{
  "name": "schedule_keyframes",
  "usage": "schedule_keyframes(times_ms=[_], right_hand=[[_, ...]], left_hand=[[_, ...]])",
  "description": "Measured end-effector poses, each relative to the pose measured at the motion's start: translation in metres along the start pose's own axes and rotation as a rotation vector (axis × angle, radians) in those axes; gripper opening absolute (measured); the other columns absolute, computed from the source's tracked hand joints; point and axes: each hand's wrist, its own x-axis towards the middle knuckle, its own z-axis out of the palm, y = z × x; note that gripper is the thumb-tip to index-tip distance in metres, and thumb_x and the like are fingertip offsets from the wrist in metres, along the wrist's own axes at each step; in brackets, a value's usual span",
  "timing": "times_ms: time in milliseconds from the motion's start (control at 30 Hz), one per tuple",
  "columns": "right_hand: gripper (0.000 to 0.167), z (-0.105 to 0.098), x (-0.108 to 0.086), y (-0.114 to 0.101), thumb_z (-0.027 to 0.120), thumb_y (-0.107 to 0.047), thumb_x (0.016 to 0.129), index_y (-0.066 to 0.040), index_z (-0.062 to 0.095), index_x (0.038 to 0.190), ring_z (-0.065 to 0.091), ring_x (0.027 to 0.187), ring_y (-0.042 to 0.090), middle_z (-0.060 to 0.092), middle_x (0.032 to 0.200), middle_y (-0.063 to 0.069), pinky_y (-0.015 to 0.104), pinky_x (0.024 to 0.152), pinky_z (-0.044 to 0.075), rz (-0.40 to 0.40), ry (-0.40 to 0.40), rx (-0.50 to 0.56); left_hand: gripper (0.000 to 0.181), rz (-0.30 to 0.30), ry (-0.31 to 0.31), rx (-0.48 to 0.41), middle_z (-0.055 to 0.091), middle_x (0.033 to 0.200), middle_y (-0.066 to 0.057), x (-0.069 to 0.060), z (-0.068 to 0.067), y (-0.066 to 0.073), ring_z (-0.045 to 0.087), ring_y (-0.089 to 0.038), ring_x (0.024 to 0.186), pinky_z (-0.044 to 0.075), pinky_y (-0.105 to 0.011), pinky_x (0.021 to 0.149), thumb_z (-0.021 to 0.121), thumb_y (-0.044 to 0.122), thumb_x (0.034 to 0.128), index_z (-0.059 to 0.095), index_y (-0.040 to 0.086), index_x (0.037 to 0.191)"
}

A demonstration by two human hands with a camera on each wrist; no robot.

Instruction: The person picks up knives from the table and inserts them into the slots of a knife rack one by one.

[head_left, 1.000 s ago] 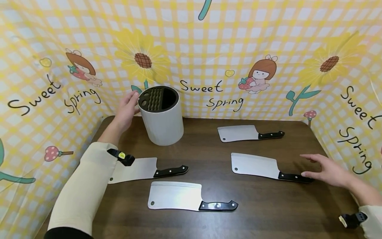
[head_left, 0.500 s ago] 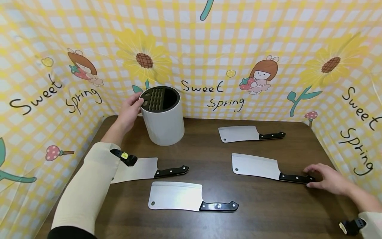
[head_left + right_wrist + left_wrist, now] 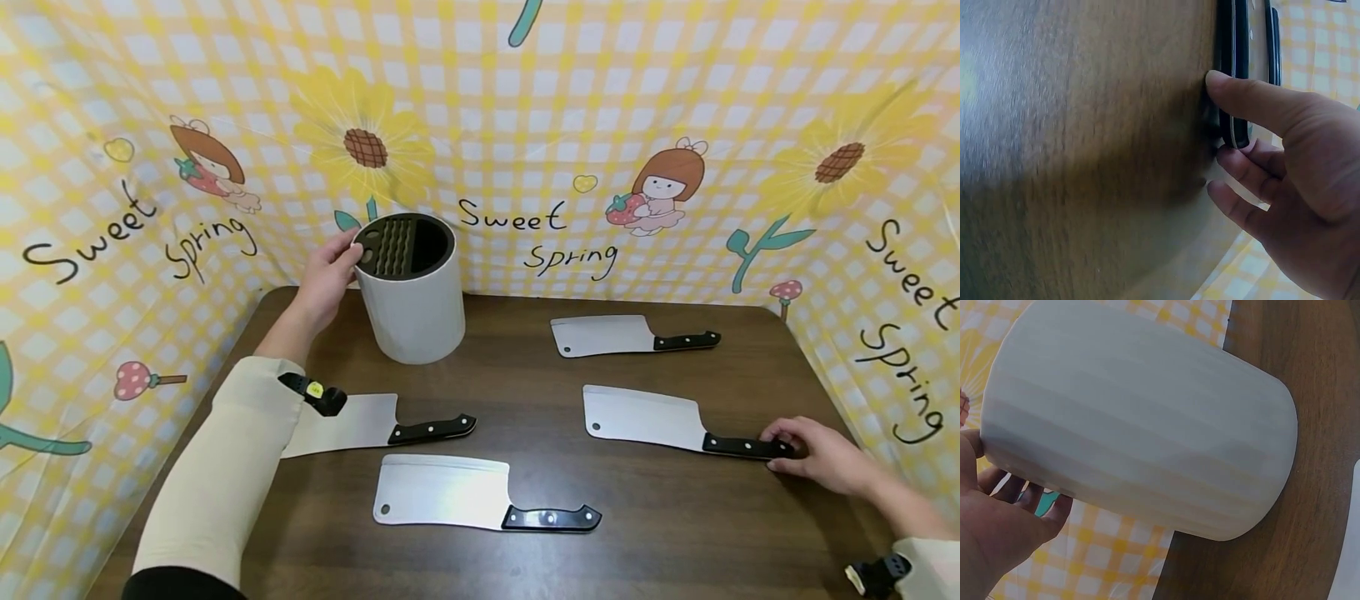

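Observation:
My left hand (image 3: 324, 282) grips the upper left rim of a white round knife block (image 3: 416, 321), its thumb on the dark slotted top. In the left wrist view the fingers (image 3: 1057, 512) lie against the block's side. At the right, my right hand (image 3: 828, 460) holds the end of the black handle of a cleaver (image 3: 641, 418), which lies flat on the table. The right wrist view has the thumb (image 3: 1247, 97) on one side of that handle (image 3: 1234, 75) and fingers curled at the other; part of the grip is hidden.
Another cleaver (image 3: 602, 336) lies at the back right. One more cleaver (image 3: 442, 492) is at the front, and a further cleaver (image 3: 352, 421) lies partly under the left sleeve. Yellow checked cloth (image 3: 510, 150) rises behind the brown table (image 3: 517, 400) and at its sides.
My right hand has come down onto the cleaver's handle end and its fingers have closed there. The left thumb has moved onto the block's rim. The block and the cleavers have stayed put.

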Motion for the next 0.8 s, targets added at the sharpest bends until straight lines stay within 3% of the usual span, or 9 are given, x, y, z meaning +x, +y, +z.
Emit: schedule_keyframes(times_ms=[133, 333, 467, 567, 667, 800], right_hand=[[0.033, -0.001, 0.003, -0.002, 0.088, -0.003, 0.073, -0.017, 0.065, 0.092, 0.045, 0.078, -0.003, 0.055, 0.086, -0.013, 0.019, 0.062, 0.038, 0.009, 0.006, 0.056], [0.028, -0.015, 0.007, -0.006, 0.078, 0.009, 0.082, -0.009, 0.063, 0.097, 0.054, 0.081, 0.002, 0.062, 0.090, -0.005, 0.016, 0.064, 0.041, -0.002, -0.055, 0.342], [0.020, -0.029, 0.006, -0.009, 0.069, 0.008, 0.090, -0.004, 0.061, 0.105, 0.058, 0.077, 0.006, 0.063, 0.090, 0.001, 0.023, 0.061, 0.046, 0.074, -0.090, 0.505], [0.018, -0.038, 0.006, -0.014, 0.063, 0.008, 0.095, -0.002, 0.060, 0.110, 0.062, 0.086, 0.004, 0.070, 0.100, -0.006, 0.020, 0.067, 0.049, 0.118, -0.081, 0.590], [0.021, -0.045, 0.010, -0.020, 0.053, 0.013, 0.098, 0.001, 0.059, 0.114, 0.064, 0.105, 0.002, 0.071, 0.119, -0.009, 0.016, 0.081, 0.051, 0.081, -0.063, 0.743], [0.036, -0.053, 0.017, -0.028, 0.037, 0.023, 0.099, 0.001, 0.058, 0.119, 0.060, 0.124, 0.008, 0.066, 0.135, 0.002, 0.016, 0.095, 0.050, -0.067, -0.084, 1.090]], left_hand=[[0.054, 0.010, -0.008, -0.012, 0.033, 0.162, -0.016, 0.001, 0.000, -0.001, 0.042, -0.016, 0.135, 0.032, -0.047, 0.119, 0.046, 0.023, 0.1098, 0.032, 0.006, 0.159], [0.054, 0.011, -0.013, -0.003, 0.035, 0.161, -0.015, 0.000, -0.001, -0.002, 0.043, -0.016, 0.134, 0.033, -0.046, 0.117, 0.045, 0.024, 0.1099, 0.033, 0.005, 0.159], [0.054, 0.009, -0.016, -0.020, 0.034, 0.161, -0.014, 0.000, -0.001, -0.003, 0.041, -0.017, 0.137, 0.031, -0.046, 0.119, 0.046, 0.025, 0.1097, 0.034, 0.006, 0.158], [0.054, 0.010, -0.016, -0.029, 0.032, 0.163, -0.013, 0.001, -0.001, -0.003, 0.039, -0.017, 0.139, 0.029, -0.047, 0.121, 0.046, 0.025, 0.1097, 0.033, 0.006, 0.159], [0.054, 0.009, -0.015, -0.046, 0.033, 0.162, -0.014, 0.001, -0.001, -0.003, 0.040, -0.017, 0.138, 0.029, -0.046, 0.121, 0.046, 0.023, 0.1096, 0.034, 0.005, 0.158], [0.054, 0.014, -0.019, -0.056, 0.034, 0.162, -0.014, 0.002, -0.001, -0.003, 0.041, -0.016, 0.137, 0.030, -0.046, 0.120, 0.047, 0.023, 0.1095, 0.034, 0.004, 0.158]])
